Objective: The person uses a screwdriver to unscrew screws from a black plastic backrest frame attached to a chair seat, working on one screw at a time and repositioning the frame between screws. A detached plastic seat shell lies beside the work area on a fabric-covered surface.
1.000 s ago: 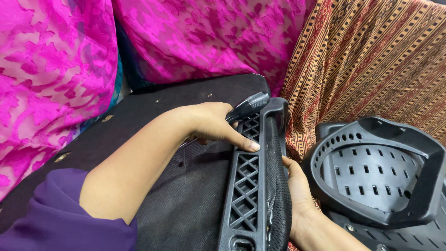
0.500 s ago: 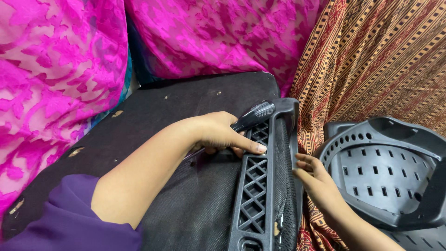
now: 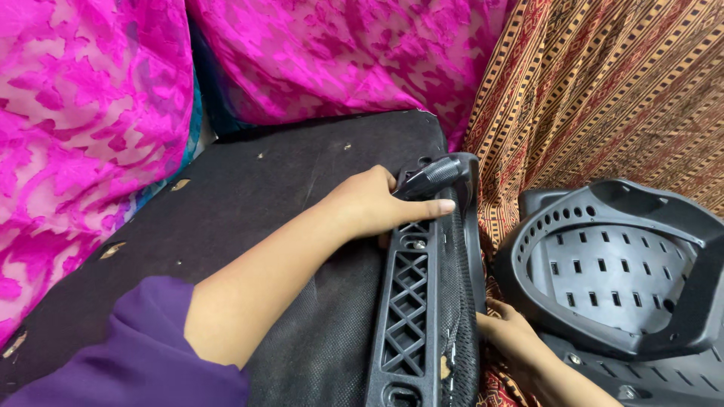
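A long black plastic frame (image 3: 411,301) with a lattice of openings and a mesh edge stands on its side over a dark fabric cushion (image 3: 249,188). My left hand (image 3: 373,203) rests at the frame's top end, fingers closed around a short black ribbed handle (image 3: 430,177), thumb stretched along the frame. My right hand (image 3: 509,332) grips the frame's mesh edge lower down from the right side. A purple sleeve covers my left upper arm.
A black plastic shell (image 3: 611,271) with rows of small slots lies to the right on a brown striped patterned cloth (image 3: 603,90). Bright pink patterned fabric (image 3: 90,128) covers the left and the back.
The view has shifted so the frame and cushion sit lower and more central. My right hand has slid down the frame's right edge. My left hand stays on the handle.
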